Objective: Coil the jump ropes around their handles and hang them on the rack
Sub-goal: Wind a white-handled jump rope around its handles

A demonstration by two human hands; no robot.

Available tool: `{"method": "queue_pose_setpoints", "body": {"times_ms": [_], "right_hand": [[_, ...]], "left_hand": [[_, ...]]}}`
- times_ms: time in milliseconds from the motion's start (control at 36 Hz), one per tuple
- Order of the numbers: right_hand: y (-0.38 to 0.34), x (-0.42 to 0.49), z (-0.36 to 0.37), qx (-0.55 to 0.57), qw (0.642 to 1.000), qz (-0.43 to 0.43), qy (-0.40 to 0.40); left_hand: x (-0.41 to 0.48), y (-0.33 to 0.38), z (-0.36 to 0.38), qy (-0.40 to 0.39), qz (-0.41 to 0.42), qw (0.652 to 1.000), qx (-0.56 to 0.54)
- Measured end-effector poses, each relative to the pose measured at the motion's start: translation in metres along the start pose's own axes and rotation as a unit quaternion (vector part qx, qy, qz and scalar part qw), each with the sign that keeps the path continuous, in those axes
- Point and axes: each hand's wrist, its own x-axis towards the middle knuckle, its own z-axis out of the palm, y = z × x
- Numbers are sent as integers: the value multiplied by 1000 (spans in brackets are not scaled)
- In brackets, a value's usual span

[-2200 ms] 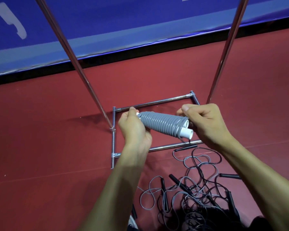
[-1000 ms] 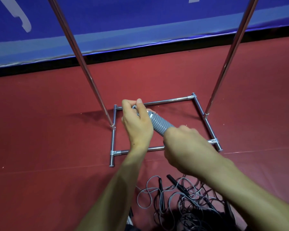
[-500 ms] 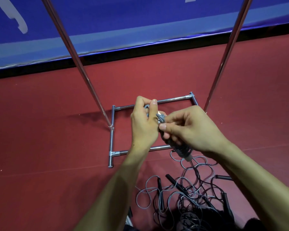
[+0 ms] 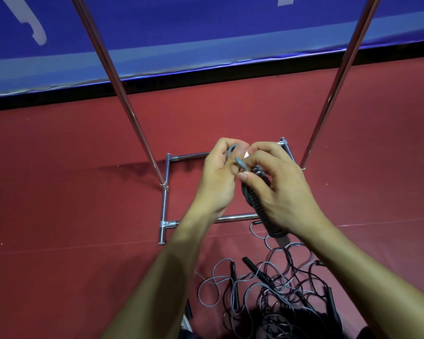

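A grey jump rope is wound tightly round its handles into a coiled bundle [image 4: 257,204] that points down and toward me. My right hand [image 4: 282,192] grips the bundle along its length. My left hand [image 4: 218,177] pinches the free grey rope loop [image 4: 240,163] at the bundle's top end. Both hands are above the base of the metal rack [image 4: 165,189], whose two upright poles [image 4: 113,81] rise past the top of the frame. The rack's top bar is out of view.
A tangled pile of grey and black jump ropes with black handles [image 4: 274,289] lies on the red floor just below my hands. A blue padded wall [image 4: 206,33] runs behind the rack. Open red floor [image 4: 59,192] spreads to the left.
The bundle went from lying sideways between both hands to pointing downward in my right hand. My left hand moved from its end to pinching the loose loop at the top.
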Motion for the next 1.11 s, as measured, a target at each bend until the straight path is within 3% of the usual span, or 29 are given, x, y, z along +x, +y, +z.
{"method": "queue_pose_setpoints", "body": {"times_ms": [139, 250, 389, 750, 1111], "right_hand": [[5, 1, -3, -11, 999, 15, 41], [5, 1, -4, 2, 998, 19, 66], [5, -2, -2, -31, 996, 22, 83], [5, -3, -6, -41, 994, 46, 87], [5, 5, -14, 25, 990, 62, 125]], "left_hand": [[-1, 9, 2, 18, -67, 993, -93], [-1, 13, 4, 77, -96, 988, -97], [0, 18, 5, 52, -139, 986, -71], [-2, 20, 8, 36, -93, 993, 59], [-5, 16, 16, -10, -120, 984, -135]]}}
